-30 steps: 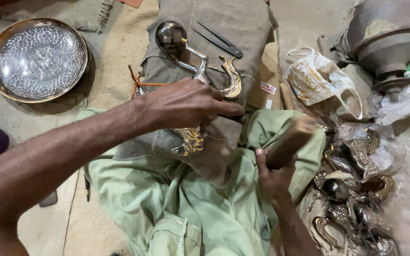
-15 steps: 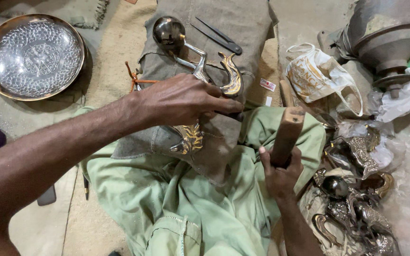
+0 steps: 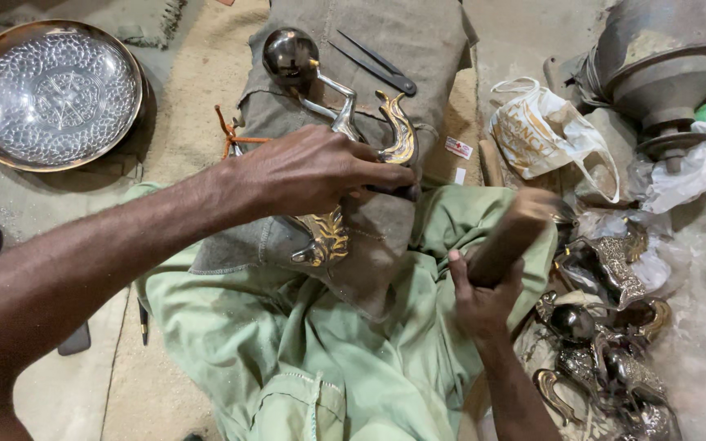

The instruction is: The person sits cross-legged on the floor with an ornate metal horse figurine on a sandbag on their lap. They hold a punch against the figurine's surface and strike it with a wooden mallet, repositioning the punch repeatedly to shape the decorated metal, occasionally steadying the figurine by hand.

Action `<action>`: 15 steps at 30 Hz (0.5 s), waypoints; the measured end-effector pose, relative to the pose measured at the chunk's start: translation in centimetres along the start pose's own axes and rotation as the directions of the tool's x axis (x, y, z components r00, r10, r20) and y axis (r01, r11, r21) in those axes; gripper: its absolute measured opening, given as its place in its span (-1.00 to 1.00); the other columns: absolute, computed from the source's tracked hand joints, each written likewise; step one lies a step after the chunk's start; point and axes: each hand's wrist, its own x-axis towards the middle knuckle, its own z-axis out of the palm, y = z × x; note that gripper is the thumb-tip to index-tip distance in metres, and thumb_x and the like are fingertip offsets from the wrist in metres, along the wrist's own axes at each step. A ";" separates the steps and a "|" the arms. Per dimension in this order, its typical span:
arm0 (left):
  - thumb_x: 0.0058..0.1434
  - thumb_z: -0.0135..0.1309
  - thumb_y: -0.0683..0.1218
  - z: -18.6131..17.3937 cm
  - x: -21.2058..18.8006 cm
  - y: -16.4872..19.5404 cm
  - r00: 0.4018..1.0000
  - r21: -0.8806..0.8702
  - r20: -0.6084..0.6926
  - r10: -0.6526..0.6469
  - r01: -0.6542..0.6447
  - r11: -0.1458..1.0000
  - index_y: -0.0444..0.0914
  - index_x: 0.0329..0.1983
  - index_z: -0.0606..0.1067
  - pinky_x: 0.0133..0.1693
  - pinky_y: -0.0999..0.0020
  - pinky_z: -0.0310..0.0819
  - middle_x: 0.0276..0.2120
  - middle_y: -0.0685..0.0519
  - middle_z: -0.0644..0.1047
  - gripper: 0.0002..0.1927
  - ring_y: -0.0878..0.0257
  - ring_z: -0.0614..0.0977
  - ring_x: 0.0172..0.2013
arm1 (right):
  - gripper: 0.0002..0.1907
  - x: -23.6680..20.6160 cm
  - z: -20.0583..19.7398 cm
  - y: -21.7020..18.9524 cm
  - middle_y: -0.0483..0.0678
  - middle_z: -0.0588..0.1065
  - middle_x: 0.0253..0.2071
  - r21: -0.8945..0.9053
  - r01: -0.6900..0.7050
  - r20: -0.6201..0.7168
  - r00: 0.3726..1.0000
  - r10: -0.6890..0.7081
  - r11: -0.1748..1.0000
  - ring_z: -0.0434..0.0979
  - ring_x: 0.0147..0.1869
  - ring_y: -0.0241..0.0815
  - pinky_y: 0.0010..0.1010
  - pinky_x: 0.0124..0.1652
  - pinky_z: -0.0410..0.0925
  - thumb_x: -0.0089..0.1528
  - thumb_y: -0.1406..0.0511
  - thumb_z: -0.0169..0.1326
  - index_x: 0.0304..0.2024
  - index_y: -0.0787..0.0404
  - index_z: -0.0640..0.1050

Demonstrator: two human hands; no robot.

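Note:
A silver-and-gold metal bird figure (image 3: 345, 114) lies on a grey cloth pad (image 3: 418, 41) over my lap. My left hand (image 3: 304, 171) presses down on its body, fingers closed over it and over a small dark tool tip near the gold wing (image 3: 398, 126). The round polished ball end (image 3: 287, 53) points away from me, the gold tail (image 3: 324, 237) toward me. My right hand (image 3: 483, 294) grips a wooden mallet handle (image 3: 512, 233), raised and blurred, to the right of the figure.
An embossed round metal plate (image 3: 51, 94) lies at upper left. Dark metal shears (image 3: 377, 64) rest on the pad. A plastic bag (image 3: 536, 135), a large metal vessel (image 3: 655, 61) and several more bird figures (image 3: 606, 343) crowd the right side.
My right hand has swung the mallet up and to the right, away from the figure. My left hand stays on the bird.

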 end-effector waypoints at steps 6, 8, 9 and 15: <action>-0.04 0.21 -0.25 0.3 -0.2 -0.4 0.997 -0.044 -0.070 0.031 -0.035 0.998 -0.03 0.28 0.43 -0.44 0.01 0.46 -0.15 -0.02 0.66 -0.26 -0.05 0.65 -0.41 | -0.56 1.1 -1.0 -1.1 0.09 0.59 -0.22 0.099 0.019 0.077 0.997 -0.027 0.995 0.62 -0.25 -0.18 -0.36 -0.25 0.49 0.27 0.30 0.33 0.12 0.24 0.45; -0.01 0.21 -0.26 0.4 -0.3 -0.5 0.994 -0.062 -0.103 0.038 -0.044 0.997 -0.04 0.30 0.43 -0.44 0.00 0.45 -0.15 -0.02 0.66 -0.27 -0.05 0.65 -0.40 | -0.67 1.3 -0.8 -1.4 0.10 0.54 -0.34 0.323 -0.230 0.115 0.972 0.203 0.918 0.54 -0.43 -0.21 -0.40 -0.40 0.44 0.32 0.31 0.33 -0.02 0.25 0.45; 0.00 0.21 -0.26 0.4 -0.4 -0.5 0.992 -0.070 -0.120 0.042 -0.051 0.996 -0.04 0.31 0.43 -0.44 0.00 0.44 -0.15 -0.02 0.65 -0.27 -0.05 0.65 -0.40 | -0.62 1.4 -0.8 -1.5 0.10 0.55 -0.33 0.173 -0.089 0.091 0.993 0.074 0.981 0.56 -0.38 -0.20 -0.37 -0.36 0.45 0.26 0.32 0.34 0.02 0.26 0.46; 0.01 0.23 -0.24 0.5 -0.5 -0.5 0.994 -0.039 -0.095 -0.053 0.049 0.998 -0.02 0.30 0.44 -0.46 -0.05 0.39 -0.37 -0.08 0.63 -0.28 -0.08 0.61 -0.45 | -0.59 2.8 -1.6 -1.0 0.04 0.53 -0.34 0.177 -0.129 0.136 0.985 0.106 0.976 0.54 -0.38 -0.16 -0.34 -0.38 0.40 0.23 0.31 0.36 0.01 0.26 0.45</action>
